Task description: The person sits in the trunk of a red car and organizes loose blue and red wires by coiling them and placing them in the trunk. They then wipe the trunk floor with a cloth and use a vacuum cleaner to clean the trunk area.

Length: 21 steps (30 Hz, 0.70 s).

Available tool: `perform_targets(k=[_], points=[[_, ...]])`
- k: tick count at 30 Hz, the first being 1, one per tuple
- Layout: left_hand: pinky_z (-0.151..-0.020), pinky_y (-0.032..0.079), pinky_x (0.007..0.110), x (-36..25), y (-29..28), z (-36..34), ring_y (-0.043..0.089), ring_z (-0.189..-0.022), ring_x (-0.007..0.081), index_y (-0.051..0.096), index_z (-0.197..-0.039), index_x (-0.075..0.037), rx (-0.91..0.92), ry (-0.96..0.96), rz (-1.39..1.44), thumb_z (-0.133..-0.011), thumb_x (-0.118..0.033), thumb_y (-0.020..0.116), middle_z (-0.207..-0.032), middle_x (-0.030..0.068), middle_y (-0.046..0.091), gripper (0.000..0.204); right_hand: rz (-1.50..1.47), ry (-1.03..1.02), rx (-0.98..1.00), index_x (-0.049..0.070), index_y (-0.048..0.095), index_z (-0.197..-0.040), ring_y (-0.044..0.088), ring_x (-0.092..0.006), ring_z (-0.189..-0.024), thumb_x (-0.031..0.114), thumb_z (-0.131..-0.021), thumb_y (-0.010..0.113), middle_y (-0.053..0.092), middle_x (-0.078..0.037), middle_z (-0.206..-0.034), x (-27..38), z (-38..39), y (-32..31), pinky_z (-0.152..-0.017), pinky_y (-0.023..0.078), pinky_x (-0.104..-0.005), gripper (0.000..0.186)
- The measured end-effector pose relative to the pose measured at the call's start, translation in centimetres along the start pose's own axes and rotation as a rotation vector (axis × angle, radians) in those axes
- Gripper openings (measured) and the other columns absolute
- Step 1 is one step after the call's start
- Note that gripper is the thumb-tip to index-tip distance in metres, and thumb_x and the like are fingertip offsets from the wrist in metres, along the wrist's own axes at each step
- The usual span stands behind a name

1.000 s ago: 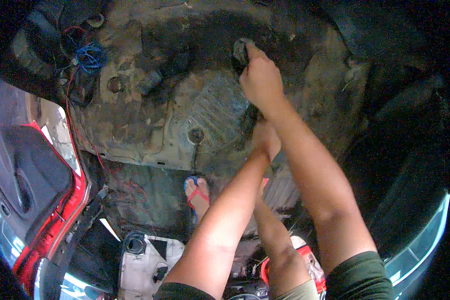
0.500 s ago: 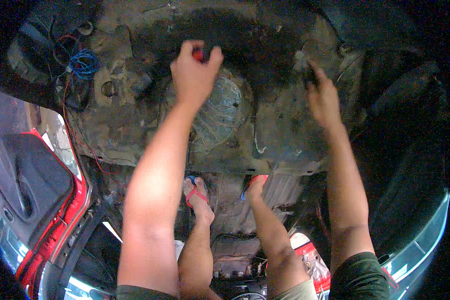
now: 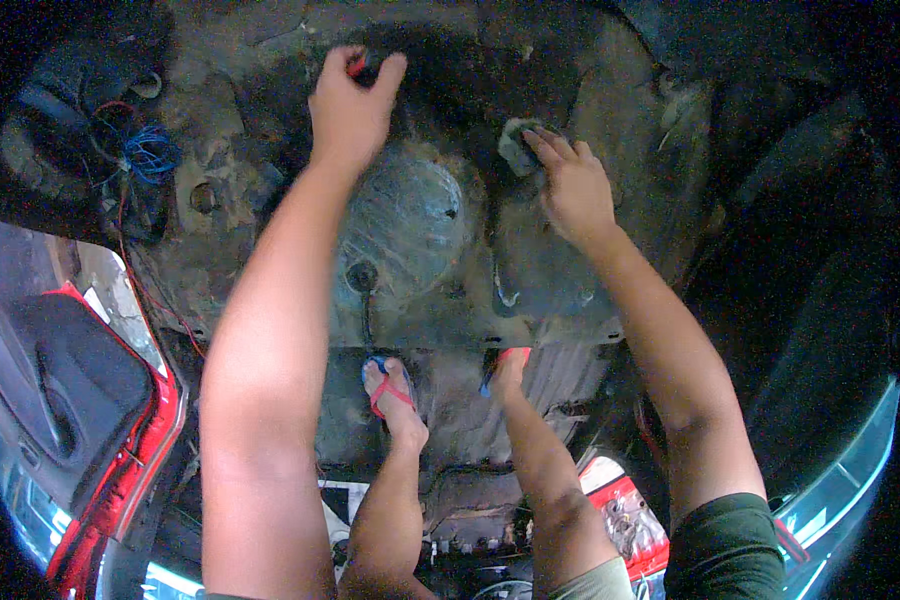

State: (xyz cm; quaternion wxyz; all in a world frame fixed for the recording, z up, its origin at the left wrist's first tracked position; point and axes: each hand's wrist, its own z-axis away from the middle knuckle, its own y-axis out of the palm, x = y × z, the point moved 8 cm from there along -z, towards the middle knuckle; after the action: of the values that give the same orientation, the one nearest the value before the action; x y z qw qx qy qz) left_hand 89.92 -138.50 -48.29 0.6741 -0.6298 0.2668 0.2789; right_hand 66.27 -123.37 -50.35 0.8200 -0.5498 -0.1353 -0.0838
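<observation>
Grey pad [image 3: 516,148] now sits farther left, gripped just upper-left of the nearer right hand [image 3: 579,192], while the left hand [image 3: 350,115] pinches a red object [image 3: 356,67] near frame top.

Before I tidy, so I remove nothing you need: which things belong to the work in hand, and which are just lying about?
In use, it seems: greyish pad at the right hand; dark-and-red object in the left hand; stained floor panel.
Seemingly just there: blue wires; red-edged door.
</observation>
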Motion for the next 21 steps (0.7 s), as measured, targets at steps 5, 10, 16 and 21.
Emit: perform_targets(k=[5,10,16,21], points=[[-0.078,0.054,0.039,-0.2,-0.5,9.5,0.067,-0.085,0.0277,0.06,-0.115,-0.005,0.133,-0.106,-0.044,-0.08,-0.031,0.084,-0.095,0.0125,0.068,0.05,0.213,-0.091,-0.051,0.016,0.049,-0.149,0.048,-0.0362,-0.131,0.006,-0.086,0.053,0.048,-0.005,-0.154,0.4,-1.0,5.5,-0.101,0.047,-0.0458,0.064],[-0.115,0.029,0.053,2.2,-0.9,16.3,0.053,-0.133,0.03,0.055,-0.136,-0.009,0.138,0.287,-0.383,-0.084,-0.042,0.079,-0.13,0.0101,0.066,0.066,-0.085,0.333,0.033,0.011,0.049,-0.147,0.044,-0.0423,-0.132,0.003,-0.078,0.063,0.046,-0.015,-0.15,-3.6,1.3,5.1,-0.106,0.044,-0.0497,0.071],[-0.122,0.012,0.061,4.8,1.4,16.9,0.024,-0.153,0.0321,0.048,-0.144,-0.008,0.128,0.181,-0.346,-0.091,-0.046,0.07,-0.159,0.0085,0.04,0.069,-0.076,-0.08,-0.198,0.012,0.047,-0.148,0.046,-0.0388,-0.128,0.001,-0.074,0.063,0.045,-0.011,-0.153,2.5,-1.1,6.1,-0.108,0.042,-0.0467,0.076],[-0.121,0.014,0.062,5.5,0.2,16.9,0.026,-0.151,0.0371,0.052,-0.137,-0.005,0.134,0.139,-0.337,-0.088,-0.044,0.073,-0.157,0.0101,0.041,0.067,0.227,-0.085,-0.072,0.012,0.046,-0.151,0.043,-0.0347,-0.137,0.004,-0.075,0.066,0.044,-0.009,-0.157,0.1,0.5,4.6,-0.109,0.041,-0.0454,0.079]])
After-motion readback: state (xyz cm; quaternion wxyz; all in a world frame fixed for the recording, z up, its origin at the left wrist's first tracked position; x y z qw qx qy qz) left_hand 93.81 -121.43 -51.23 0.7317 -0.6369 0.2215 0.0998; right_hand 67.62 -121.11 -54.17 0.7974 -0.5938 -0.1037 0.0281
